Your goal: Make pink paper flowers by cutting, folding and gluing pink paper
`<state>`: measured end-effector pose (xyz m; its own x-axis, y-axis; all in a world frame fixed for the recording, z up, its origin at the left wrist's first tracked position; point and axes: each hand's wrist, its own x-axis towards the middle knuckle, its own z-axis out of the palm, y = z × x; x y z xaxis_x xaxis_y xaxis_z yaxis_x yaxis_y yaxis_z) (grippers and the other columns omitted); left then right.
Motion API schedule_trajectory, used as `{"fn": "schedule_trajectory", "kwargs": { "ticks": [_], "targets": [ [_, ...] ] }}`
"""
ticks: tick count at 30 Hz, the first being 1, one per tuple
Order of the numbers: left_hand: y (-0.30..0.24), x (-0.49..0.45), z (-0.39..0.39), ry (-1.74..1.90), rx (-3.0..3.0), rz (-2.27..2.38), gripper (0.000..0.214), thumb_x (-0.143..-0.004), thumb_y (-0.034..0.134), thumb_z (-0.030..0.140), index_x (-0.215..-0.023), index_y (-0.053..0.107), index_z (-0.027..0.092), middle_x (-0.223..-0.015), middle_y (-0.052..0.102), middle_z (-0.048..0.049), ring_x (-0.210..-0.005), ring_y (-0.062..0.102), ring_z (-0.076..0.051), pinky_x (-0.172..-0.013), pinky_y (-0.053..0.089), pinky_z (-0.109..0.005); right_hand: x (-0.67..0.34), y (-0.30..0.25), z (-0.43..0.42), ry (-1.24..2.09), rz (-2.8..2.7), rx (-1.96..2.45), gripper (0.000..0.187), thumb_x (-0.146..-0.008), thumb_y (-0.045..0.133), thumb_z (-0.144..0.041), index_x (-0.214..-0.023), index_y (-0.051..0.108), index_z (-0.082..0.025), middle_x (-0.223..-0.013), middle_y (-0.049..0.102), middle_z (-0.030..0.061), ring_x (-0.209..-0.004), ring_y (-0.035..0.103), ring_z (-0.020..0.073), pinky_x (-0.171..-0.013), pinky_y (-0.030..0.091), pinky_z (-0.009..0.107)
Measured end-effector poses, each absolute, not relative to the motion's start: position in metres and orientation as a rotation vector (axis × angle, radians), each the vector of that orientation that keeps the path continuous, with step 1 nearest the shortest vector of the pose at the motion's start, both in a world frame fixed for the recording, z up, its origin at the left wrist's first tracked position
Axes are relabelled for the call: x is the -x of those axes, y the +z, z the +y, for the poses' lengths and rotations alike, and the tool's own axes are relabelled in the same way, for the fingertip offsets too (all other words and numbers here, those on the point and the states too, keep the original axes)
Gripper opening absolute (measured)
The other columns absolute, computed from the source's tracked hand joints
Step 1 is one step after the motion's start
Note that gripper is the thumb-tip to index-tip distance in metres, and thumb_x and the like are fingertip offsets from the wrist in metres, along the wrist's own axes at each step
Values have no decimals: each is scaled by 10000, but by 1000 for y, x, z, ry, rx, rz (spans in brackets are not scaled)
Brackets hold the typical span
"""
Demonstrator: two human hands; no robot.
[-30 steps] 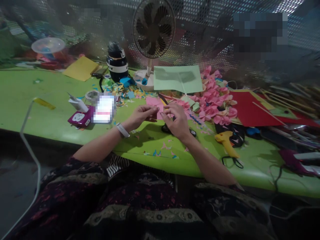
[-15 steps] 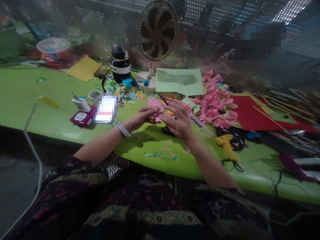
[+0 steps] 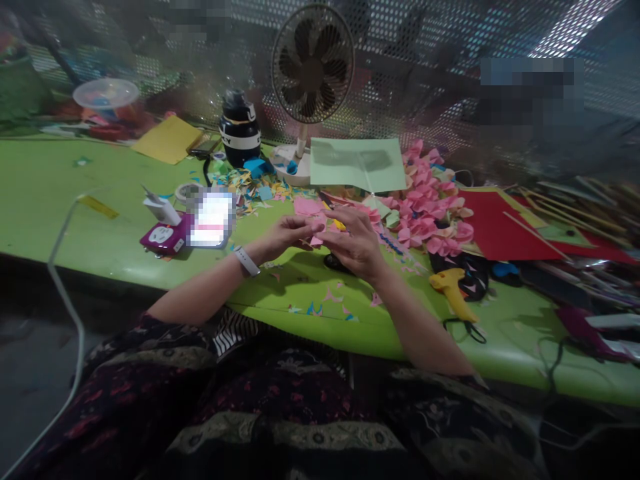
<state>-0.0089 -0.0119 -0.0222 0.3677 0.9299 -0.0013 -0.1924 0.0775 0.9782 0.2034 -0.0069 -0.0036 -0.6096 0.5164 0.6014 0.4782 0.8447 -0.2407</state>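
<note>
Small pink paper piece (image 3: 315,242) above glossy green surface (image 3: 50,200), left hand (image 3: 289,235) fingers pinched on it; right hand (image 3: 357,245) beside, grip unclear. Heaped curled pink paper petals (image 3: 434,200) look done; piece in hand, flat pink paper (image 3: 306,206) seem left.

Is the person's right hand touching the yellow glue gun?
Apart. The head view shows it: a strip of green table lies between the right hand and the yellow glue gun.
</note>
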Motion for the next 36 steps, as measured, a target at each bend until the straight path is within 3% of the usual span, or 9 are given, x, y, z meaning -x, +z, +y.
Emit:
{"fn": "schedule_trajectory", "kwargs": {
  "ticks": [5,10,20,28,36],
  "targets": [
    [-23,5,-15,1107,-1308,801,484,-673,826,587,-755,686,131,-667,668,0,-599,654,-96,-648,569,-239,-202,-14,-6,54,-2228,694,173,-930,634,-303,-998,764,-393,-1177,709,1,-1199,569,266,-1068,458,527],
    [-27,1,-16,1156,-1281,769,539,-673,816,612,-864,710,119,-785,739,-50,-686,723,-141,-715,611,-280,-189,-16,-12,166,-2051,729,118,-935,637,-349,-907,746,-313,-1003,713,39,-1085,621,254,-1000,501,502],
    [-20,1,-25,1080,-1289,674,499,-785,761,558,-1052,713,140,-966,760,-85,-859,756,-180,-775,618,-290,-181,-14,-19,583,-1718,828,285,-879,686,-507,-848,656,-225,-1050,653,71,-984,652,199,-855,581,389],
    [-24,2,-23,1036,-1199,584,469,-771,777,546,-1004,727,142,-1005,769,-119,-920,758,-241,-820,615,-352,-180,-7,-23,807,-1662,927,339,-836,708,-554,-840,639,-222,-832,683,13,-726,659,149,-675,581,307],
    [-24,1,-25,1062,-1282,638,524,-760,755,615,-944,707,127,-953,771,-113,-867,764,-225,-830,622,-347,-181,-11,-20,831,-1657,922,299,-816,742,-499,-846,649,-217,-822,720,17,-699,680,157,-633,583,313]
  ]
}}
